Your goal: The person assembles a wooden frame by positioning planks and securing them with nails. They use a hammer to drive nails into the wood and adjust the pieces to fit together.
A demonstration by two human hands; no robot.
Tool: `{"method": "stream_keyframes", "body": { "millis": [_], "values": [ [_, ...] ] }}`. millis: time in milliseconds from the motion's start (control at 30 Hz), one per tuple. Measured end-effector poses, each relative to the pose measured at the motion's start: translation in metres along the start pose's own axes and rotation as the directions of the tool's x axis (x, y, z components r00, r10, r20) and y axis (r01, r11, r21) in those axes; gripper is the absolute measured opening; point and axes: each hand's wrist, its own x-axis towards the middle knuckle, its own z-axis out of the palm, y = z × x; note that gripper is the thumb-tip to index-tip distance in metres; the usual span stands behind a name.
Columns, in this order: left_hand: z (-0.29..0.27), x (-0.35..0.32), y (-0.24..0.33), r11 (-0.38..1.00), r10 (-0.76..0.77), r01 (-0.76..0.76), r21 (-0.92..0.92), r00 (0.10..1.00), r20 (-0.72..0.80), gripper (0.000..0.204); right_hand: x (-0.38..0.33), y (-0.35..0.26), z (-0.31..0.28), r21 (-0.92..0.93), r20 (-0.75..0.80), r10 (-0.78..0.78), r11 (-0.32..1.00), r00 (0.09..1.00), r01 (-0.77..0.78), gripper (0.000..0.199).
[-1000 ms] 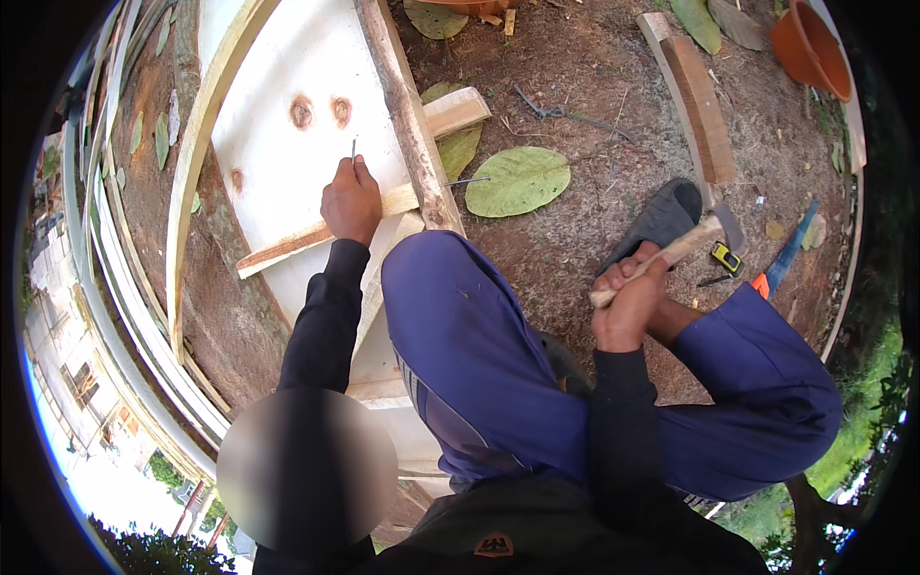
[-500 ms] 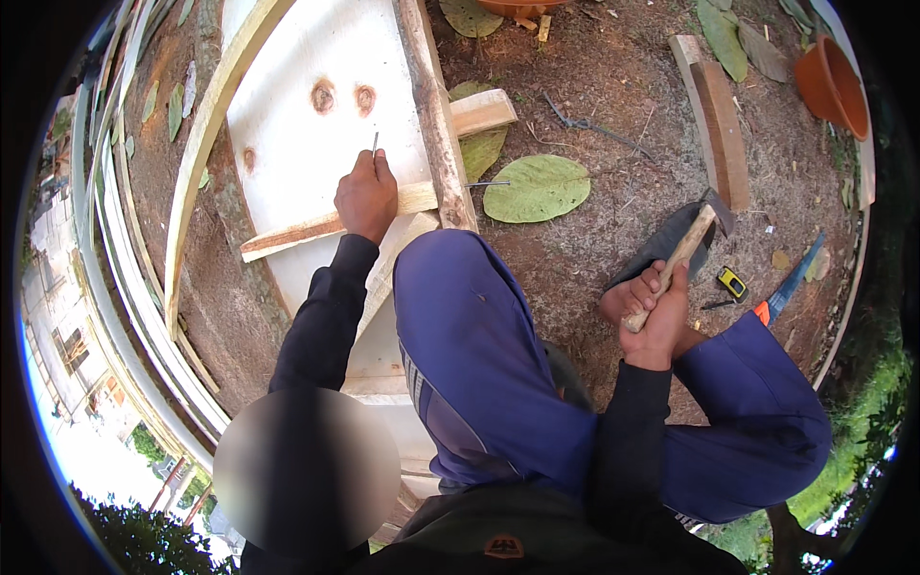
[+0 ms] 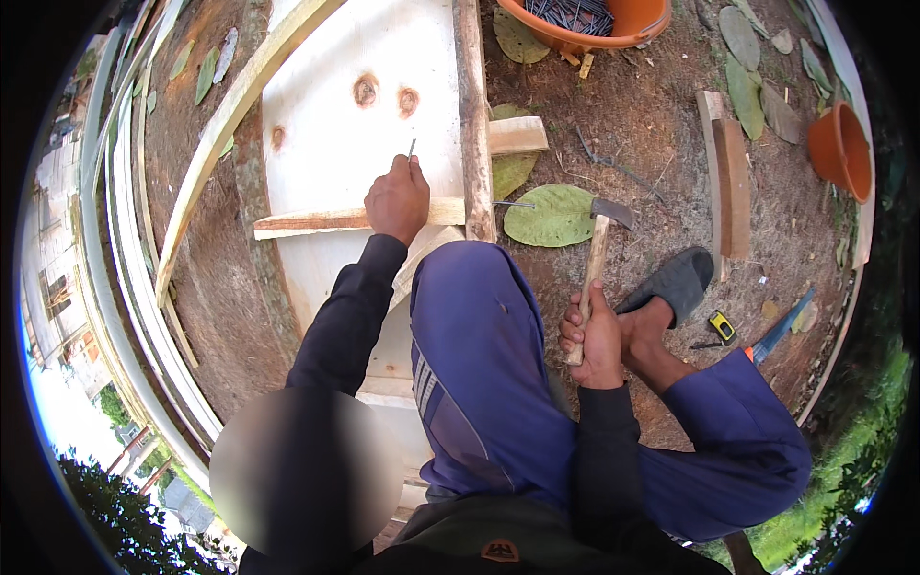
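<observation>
My left hand is closed, with a thin grey nail sticking out past its fingertips. The hand rests over a rough wooden strip that lies across a pale wooden panel. My right hand grips a hammer low on its wooden handle. The hammer's dark head is up beside a large green leaf. Another nail juts sideways from the outer face of a long timber at the panel's right edge, left of the hammer head and apart from it.
An orange bucket of nails stands at the top, and an orange pot leans at far right. Wood offcuts, a yellow tape measure and a blue-bladed saw lie on the dirt. My sandaled foot is right of the hammer.
My right hand has brought the hammer leftward, from over the sandal to beside the leaf and the jutting nail. The view has shifted, showing more of the bucket. My left hand still holds its nail.
</observation>
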Motion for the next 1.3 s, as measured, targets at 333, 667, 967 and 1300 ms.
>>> {"method": "stream_keyframes", "body": {
  "millis": [333,667,967,1300],
  "values": [
    [-0.001,0.002,0.002,0.998,0.064,-0.064,-0.005,0.996,-0.066,0.027,0.041,0.017,-0.014,-0.676,-0.004,-0.462,0.655,0.887,0.338,0.037],
    [0.010,-0.005,-0.008,0.983,0.028,-0.055,-0.173,0.987,-0.159,0.021,0.083,-0.006,-0.037,-0.960,0.242,-0.729,-0.086,0.640,0.266,0.045],
    [0.011,-0.019,-0.009,0.951,-0.029,-0.042,-0.308,0.975,-0.222,0.015,0.116,-0.017,-0.078,-0.951,0.300,-0.623,-0.257,0.722,0.173,0.049],
    [0.009,-0.005,-0.014,0.988,0.023,-0.055,-0.147,0.976,-0.214,0.024,0.077,-0.023,0.014,-0.772,0.590,-0.693,-0.334,0.414,0.541,0.048]
  ]
}}
